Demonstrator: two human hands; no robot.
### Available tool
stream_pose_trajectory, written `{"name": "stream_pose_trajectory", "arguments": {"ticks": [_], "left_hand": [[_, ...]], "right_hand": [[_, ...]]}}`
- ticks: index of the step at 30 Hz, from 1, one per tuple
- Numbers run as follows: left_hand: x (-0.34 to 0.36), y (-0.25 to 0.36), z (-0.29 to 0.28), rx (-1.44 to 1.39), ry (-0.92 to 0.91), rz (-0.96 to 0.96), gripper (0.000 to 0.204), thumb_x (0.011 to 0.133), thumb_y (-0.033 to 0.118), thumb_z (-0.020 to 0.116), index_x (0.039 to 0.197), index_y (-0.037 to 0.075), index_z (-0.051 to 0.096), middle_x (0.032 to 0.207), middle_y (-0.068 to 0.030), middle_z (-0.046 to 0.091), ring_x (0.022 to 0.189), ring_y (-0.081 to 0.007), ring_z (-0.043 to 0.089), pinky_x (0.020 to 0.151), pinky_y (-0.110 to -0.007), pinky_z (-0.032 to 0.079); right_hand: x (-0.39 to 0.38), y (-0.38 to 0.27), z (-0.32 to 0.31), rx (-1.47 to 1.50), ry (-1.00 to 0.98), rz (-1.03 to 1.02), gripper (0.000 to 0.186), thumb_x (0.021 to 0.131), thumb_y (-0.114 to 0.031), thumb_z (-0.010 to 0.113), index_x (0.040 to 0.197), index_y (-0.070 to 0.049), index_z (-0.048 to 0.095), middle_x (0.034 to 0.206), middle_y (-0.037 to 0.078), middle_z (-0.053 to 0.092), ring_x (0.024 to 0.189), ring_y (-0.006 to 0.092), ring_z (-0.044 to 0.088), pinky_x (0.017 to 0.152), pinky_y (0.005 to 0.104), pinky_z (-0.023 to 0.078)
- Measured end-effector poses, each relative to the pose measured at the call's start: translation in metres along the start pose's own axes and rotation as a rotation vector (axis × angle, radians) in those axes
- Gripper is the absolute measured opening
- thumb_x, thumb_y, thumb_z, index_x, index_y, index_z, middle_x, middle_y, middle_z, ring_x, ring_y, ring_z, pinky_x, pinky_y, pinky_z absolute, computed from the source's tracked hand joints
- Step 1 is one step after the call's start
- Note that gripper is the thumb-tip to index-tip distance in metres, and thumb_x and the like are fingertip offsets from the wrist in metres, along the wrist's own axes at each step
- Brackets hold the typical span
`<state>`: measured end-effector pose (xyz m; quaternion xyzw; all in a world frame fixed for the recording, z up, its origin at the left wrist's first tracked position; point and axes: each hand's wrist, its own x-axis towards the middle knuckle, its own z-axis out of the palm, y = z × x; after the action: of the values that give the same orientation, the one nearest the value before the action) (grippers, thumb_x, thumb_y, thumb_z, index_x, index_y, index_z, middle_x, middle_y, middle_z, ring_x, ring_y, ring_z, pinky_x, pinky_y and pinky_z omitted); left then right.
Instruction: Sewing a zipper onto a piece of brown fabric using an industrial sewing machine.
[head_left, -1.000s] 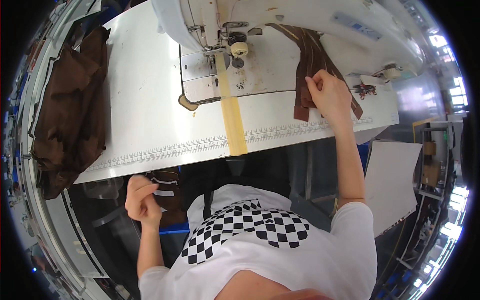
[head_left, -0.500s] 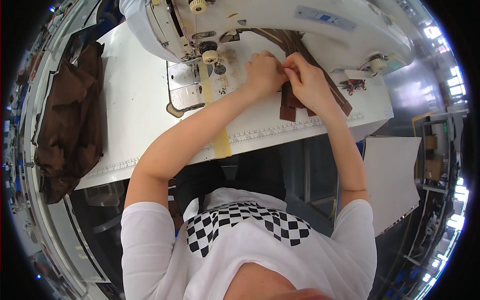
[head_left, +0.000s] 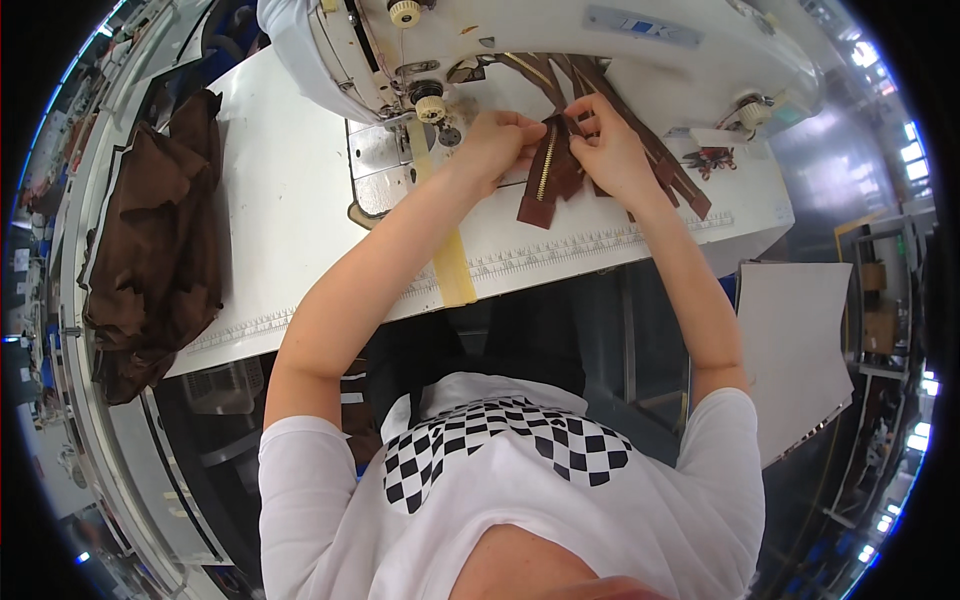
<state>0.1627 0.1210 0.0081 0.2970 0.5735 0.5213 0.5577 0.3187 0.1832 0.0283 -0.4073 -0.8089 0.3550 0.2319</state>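
Brown zippers with gold-coloured metal teeth lie under the arm of a white sewing machine (head_left: 560, 30). One zipper (head_left: 544, 178) hangs toward me, its teeth showing and its end above the white table. My left hand (head_left: 497, 148) pinches its left edge near the top. My right hand (head_left: 612, 152) is closed in a pinch at the same zipper's upper right side; its fingertips partly cover the tape. More brown zipper strips (head_left: 672, 172) run behind and right of my right hand. The metal needle plate (head_left: 385, 180) is left of my left hand.
Crumpled brown fabric (head_left: 160, 220) hangs over the table's left end. A printed ruler strip (head_left: 560, 250) runs along the front edge, crossed by yellow tape (head_left: 452, 265). Small reddish-brown pieces (head_left: 712, 162) sit at the right, and a white board (head_left: 795, 350) stands below the table's right side.
My hands have moved slightly apart, the left one shifting left and toward me. One zipper has been drawn left from the bundle, and its gold teeth now show.
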Motion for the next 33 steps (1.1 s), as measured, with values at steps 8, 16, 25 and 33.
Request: {"name": "stream_pose_trajectory", "arguments": {"ticks": [8,16,25,33], "left_hand": [[-0.025,-0.008,-0.043,0.299,0.295,0.067,0.021,0.096,0.019,0.055,0.110,0.004,0.058,0.072,-0.0029,0.052,0.047,-0.0114,0.047,0.042,-0.026,0.036],[-0.091,0.004,-0.040,0.914,0.283,0.372,0.028,0.090,0.016,0.060,0.113,-0.001,0.059,0.083,-0.0197,0.066,0.064,-0.0364,0.063,0.061,-0.041,0.050],[-0.172,-0.038,-0.026,1.302,0.238,0.434,0.036,0.087,0.009,0.058,0.122,0.000,0.056,0.076,-0.0147,0.064,0.058,-0.0341,0.062,0.051,-0.042,0.050],[-0.190,-0.052,-0.024,1.230,0.203,0.393,0.036,0.085,0.006,0.058,0.121,0.001,0.057,0.076,-0.0135,0.065,0.059,-0.0321,0.063,0.051,-0.041,0.051]], "right_hand": [[-0.001,0.005,-0.020,-0.916,0.353,-0.280,0.018,0.077,0.000,0.055,0.090,-0.004,0.065,0.091,0.012,0.065,0.092,0.0315,0.062,0.078,0.0415,0.052],[0.099,0.040,0.023,-0.751,0.139,-0.581,0.033,0.086,-0.005,0.050,0.118,-0.005,0.056,0.113,0.015,0.061,0.109,0.0349,0.056,0.088,0.0449,0.050],[0.094,0.004,0.053,-0.666,0.183,-0.341,0.030,0.096,-0.025,0.047,0.117,-0.009,0.062,0.121,0.014,0.060,0.113,0.0331,0.056,0.091,0.0465,0.047],[0.051,-0.022,0.051,-0.514,-0.009,-0.383,0.022,0.093,-0.016,0.053,0.109,-0.004,0.061,0.108,0.016,0.060,0.105,0.0338,0.057,0.088,0.0416,0.046]]}}
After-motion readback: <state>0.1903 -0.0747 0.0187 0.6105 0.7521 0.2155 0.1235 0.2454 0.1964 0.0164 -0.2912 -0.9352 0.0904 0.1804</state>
